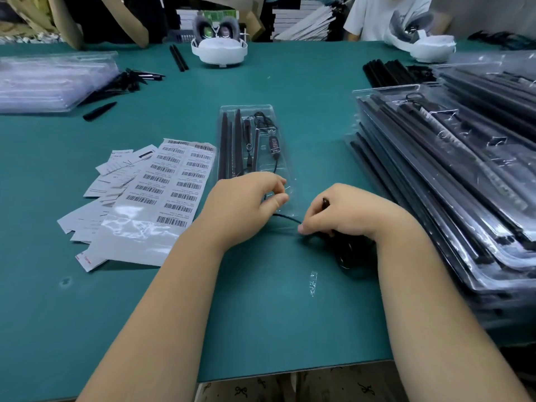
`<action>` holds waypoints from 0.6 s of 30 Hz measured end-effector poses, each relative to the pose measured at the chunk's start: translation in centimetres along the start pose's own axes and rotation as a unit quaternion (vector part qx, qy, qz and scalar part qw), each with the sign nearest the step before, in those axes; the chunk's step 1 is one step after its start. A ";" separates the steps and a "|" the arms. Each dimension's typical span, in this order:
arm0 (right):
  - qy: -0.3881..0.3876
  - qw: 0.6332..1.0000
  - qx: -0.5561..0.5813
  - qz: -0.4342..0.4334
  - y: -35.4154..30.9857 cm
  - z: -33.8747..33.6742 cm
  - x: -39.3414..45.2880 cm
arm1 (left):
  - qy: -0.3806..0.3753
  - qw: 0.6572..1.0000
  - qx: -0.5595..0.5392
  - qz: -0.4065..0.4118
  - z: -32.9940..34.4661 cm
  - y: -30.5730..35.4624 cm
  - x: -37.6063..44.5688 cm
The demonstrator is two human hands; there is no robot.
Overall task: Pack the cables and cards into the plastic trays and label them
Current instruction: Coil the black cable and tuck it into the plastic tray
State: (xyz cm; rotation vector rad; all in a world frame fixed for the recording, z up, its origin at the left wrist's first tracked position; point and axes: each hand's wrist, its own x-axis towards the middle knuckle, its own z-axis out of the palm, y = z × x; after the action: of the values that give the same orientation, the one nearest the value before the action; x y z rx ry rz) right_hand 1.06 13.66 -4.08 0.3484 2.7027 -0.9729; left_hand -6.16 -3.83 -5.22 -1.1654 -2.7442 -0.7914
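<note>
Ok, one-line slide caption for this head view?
Both hands feed a black cable into the clear plastic tray, barcode label sheet alongside.

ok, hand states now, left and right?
Left hand: pinching the black cable at the tray's near end.
Right hand: curled round the same cable.

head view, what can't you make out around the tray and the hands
- Near end of the clear tray: covered by the left hand.
- Black cable: its far run hidden under the right hand.
- Barcode label sheet: print too small to read.
- Stack of packed trays: cut off by the right edge.
</note>
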 end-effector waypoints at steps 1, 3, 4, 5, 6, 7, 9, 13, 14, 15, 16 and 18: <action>0.021 0.999 0.030 0.003 0.2 0.0 0.2 | -0.003 1.000 -0.004 -0.002 -0.2 -0.3 -0.1; 0.062 0.993 0.103 0.015 0.5 -0.2 0.5 | -0.012 1.000 -0.017 -0.008 -0.4 -0.7 -0.2; 0.072 0.988 0.132 0.022 0.5 -0.1 0.7 | -0.016 1.000 -0.018 -0.010 -0.5 -0.8 -0.3; 0.076 0.986 0.148 0.030 0.4 0.0 0.9 | -0.018 1.000 -0.015 -0.010 -0.4 -0.7 -0.3; 0.080 0.985 0.148 0.040 0.4 0.2 1.2 | -0.018 1.000 -0.009 -0.010 -0.4 -0.7 -0.3; 0.092 0.985 0.134 0.053 0.5 0.3 1.4 | -0.013 1.000 -0.006 -0.008 -0.3 -0.5 -0.3; 0.142 0.983 0.077 0.087 1.0 0.3 1.8 | 0.001 1.000 -0.014 -0.008 -0.4 -0.4 -0.4; 0.266 0.949 0.133 0.099 2.0 -0.1 2.2 | -0.032 0.999 -0.005 -0.017 -0.8 -0.3 -0.6; 0.296 0.937 0.171 0.079 2.0 -0.1 2.4 | -0.042 0.999 0.019 -0.015 -1.0 -0.1 -0.6; 0.318 0.922 0.213 0.058 1.9 -0.1 2.4 | -0.049 0.998 0.048 -0.013 -1.1 0.1 -0.7; 0.330 0.907 0.258 0.042 1.7 0.0 2.4 | -0.055 0.995 0.077 -0.009 -1.3 0.3 -0.8; 0.323 0.888 0.327 0.019 1.3 0.1 2.3 | -0.067 0.990 0.125 -0.003 -1.5 0.7 -1.1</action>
State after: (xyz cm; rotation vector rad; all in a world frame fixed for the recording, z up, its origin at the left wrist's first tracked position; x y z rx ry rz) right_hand -0.74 14.85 -5.68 1.0013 2.7671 -2.0581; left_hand -5.15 -4.88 -3.88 -1.1964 -2.8486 -0.3654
